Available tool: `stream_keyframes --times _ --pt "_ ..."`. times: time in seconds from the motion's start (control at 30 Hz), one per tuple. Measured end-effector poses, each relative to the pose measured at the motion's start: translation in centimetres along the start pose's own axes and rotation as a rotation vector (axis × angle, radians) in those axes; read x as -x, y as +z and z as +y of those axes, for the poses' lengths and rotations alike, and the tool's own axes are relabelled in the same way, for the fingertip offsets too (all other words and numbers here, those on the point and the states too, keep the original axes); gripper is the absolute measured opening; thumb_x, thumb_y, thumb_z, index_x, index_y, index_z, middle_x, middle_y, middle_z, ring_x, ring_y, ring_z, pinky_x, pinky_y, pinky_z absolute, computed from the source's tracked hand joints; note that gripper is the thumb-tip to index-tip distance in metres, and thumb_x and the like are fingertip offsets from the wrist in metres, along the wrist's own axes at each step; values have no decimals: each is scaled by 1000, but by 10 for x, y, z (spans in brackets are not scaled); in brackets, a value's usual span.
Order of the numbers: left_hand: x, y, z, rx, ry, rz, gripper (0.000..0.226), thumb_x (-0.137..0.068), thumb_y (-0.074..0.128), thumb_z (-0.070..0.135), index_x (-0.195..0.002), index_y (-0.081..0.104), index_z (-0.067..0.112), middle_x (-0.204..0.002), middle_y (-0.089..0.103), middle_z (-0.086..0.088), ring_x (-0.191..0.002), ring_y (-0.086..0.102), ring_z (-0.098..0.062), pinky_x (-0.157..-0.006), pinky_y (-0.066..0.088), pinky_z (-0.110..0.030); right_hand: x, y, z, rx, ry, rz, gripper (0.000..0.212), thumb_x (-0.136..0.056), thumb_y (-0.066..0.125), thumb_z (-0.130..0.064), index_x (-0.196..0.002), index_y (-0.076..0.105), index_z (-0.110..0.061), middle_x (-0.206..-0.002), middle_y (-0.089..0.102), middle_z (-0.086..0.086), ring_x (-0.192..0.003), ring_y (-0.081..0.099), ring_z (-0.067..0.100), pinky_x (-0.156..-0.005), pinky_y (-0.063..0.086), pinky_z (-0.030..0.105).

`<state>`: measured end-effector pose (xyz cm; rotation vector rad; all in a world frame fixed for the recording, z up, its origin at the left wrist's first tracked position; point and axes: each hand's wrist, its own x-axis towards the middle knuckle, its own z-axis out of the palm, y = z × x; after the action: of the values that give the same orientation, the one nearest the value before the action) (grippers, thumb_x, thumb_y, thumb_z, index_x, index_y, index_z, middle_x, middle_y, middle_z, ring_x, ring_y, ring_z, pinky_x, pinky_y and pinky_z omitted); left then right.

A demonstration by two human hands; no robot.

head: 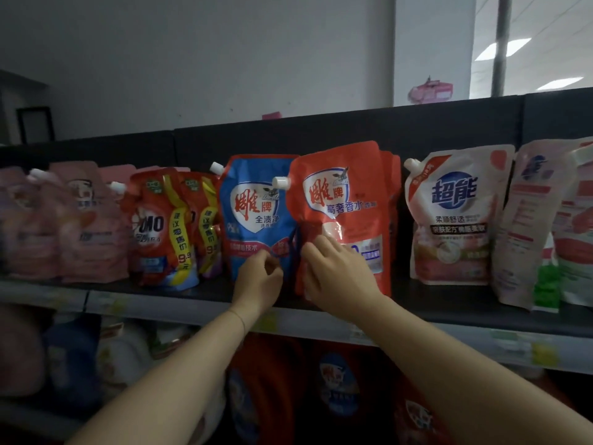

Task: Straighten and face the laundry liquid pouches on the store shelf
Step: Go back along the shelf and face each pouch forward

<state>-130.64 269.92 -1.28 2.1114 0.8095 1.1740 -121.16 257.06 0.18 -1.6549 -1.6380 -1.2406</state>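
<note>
A blue laundry pouch [256, 207] stands upright at the middle of the dark shelf [449, 303], label facing me. Right beside it stands an orange-red pouch [346, 200] with more of the same behind it. My left hand [258, 277] is curled in front of the blue pouch's lower right corner, fingers bent; whether it pinches the edge is unclear. My right hand [337, 271] lies on the orange-red pouch's lower left front, fingers spread and lightly bent against it.
Left of the blue pouch stand red pouches with yellow bands [163, 226] and pink pouches [80, 220]. To the right is a gap, then a white-pink pouch [455, 216] and tilted pink pouches [529, 226]. Bottles fill the lower shelf [288, 396].
</note>
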Motion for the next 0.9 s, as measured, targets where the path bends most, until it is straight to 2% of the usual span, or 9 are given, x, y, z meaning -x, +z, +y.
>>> stream_keyframes --times 0.13,0.23,0.33,0.47,0.57,0.63,0.73,0.8,0.9 --pt "-8 -32 -37 -124 56 41 7 -86 55 15 -80 57 17 -85 58 0 -79 55 -14 -66 40 -29 -18 22 -37 -126 -59 -130 13 -72 61 -17 -80 54 -11 -75 56 4 -61 54 23 -48 34 27" --pt "-21 -61 -66 -217 89 90 7 -88 56 17 -81 55 18 -86 56 1 -77 53 -13 -62 38 -26 -35 50 -63 -173 -54 -220 11 -82 53 -21 -87 53 -12 -83 56 5 -71 55 26 -53 39 33" --pt "-36 -85 -91 -241 128 131 7 -89 57 16 -82 55 18 -88 55 3 -81 54 -14 -67 42 -29 -51 72 -82 -213 -8 -253 9 -86 52 -22 -88 52 -13 -87 55 4 -76 53 25 -56 38 35" --pt "-52 -100 -104 -283 255 -14 4 -91 56 20 -88 54 20 -93 55 4 -86 55 -15 -71 48 -32 -71 93 -100 -239 72 -277 13 -90 49 -27 -97 52 -16 -92 54 1 -80 54 21 -60 43 33" --pt "-63 -101 -90 -319 380 -140 3 -93 54 22 -95 54 24 -99 57 5 -92 56 -15 -78 50 -34 -81 96 -97 -143 128 -235 19 -91 48 -28 -104 56 -16 -97 57 1 -83 56 21 -59 37 30" --pt "-69 -96 -73 -365 458 -179 9 -93 53 24 -102 55 22 -103 59 2 -95 57 -18 -79 51 -37 -83 91 -87 -51 148 -199 16 -86 55 -25 -97 60 -14 -88 60 4 -75 59 25 -54 34 29" --pt "-72 -82 -48 -390 564 -247 11 -94 49 29 -103 52 22 -105 59 1 -94 58 -20 -73 49 -35 -81 74 -64 85 202 -119 15 -70 70 -20 -71 58 -12 -64 56 5 -50 56 27 -42 28 25" --pt "-70 -71 -31 -372 627 -281 7 -93 50 27 -99 51 23 -102 60 0 -90 59 -23 -68 48 -35 -75 57 -49 161 222 -89 14 -71 66 -23 -68 57 -13 -60 55 4 -45 54 24 -40 27 23" --pt "-61 -50 -4 -334 703 -297 7 -89 54 23 -95 51 21 -96 61 -1 -87 59 -25 -69 50 -39 -61 28 -30 221 252 -8 21 -75 49 -29 -62 53 -14 -53 53 2 -39 51 24 -40 25 22"
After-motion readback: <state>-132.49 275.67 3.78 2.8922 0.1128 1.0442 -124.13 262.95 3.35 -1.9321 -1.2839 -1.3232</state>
